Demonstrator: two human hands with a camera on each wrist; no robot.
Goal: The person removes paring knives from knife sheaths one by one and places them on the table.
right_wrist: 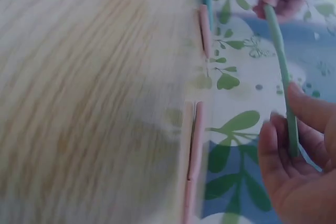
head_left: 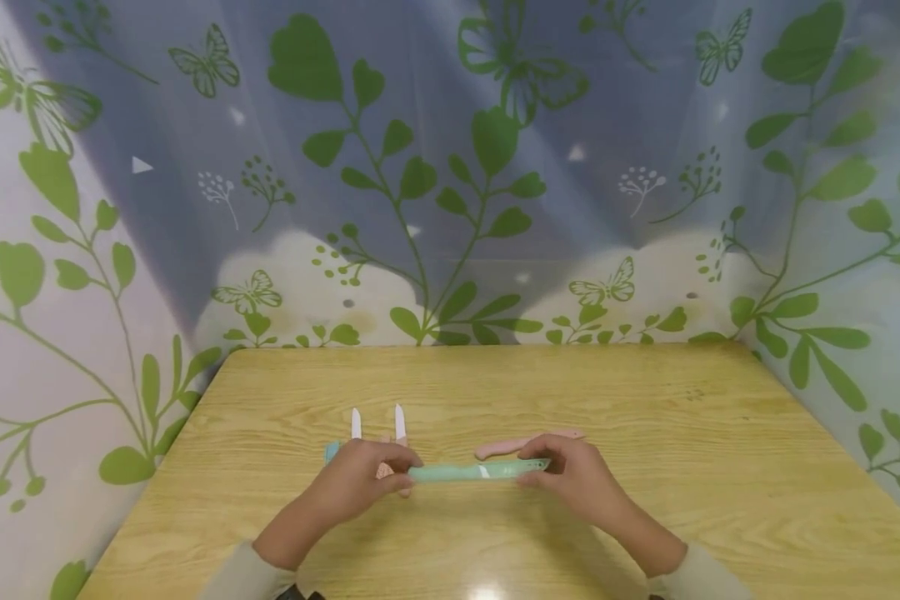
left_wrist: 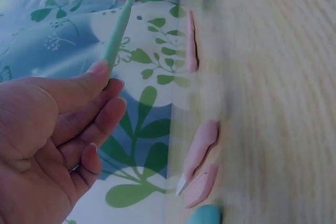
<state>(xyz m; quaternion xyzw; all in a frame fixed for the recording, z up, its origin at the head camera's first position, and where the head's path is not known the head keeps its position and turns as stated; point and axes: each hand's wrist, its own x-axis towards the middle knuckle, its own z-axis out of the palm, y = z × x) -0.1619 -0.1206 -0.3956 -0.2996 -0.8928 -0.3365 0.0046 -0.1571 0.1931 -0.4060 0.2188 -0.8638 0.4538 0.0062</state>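
Observation:
Both hands hold a slim mint-green knife [head_left: 450,473] level above the table, its blade apparently inside a matching cover. A small white patch shows where handle and cover meet. My left hand [head_left: 356,479] pinches the left end between thumb and fingers, as the left wrist view also shows. At the right end, which has small holes, my right hand [head_left: 573,479] grips with thumb and fingers. Behind the right hand lies a similar pink piece [head_left: 498,448]. Two knives with white blades [head_left: 400,422] lie beyond the left hand, which partly hides them.
A teal item [head_left: 332,451] lies left of the white-bladed knives, mostly behind the left hand. The wooden table [head_left: 645,400] backs onto a leaf-and-butterfly patterned curtain [head_left: 435,250], with more patterned cloth at both sides.

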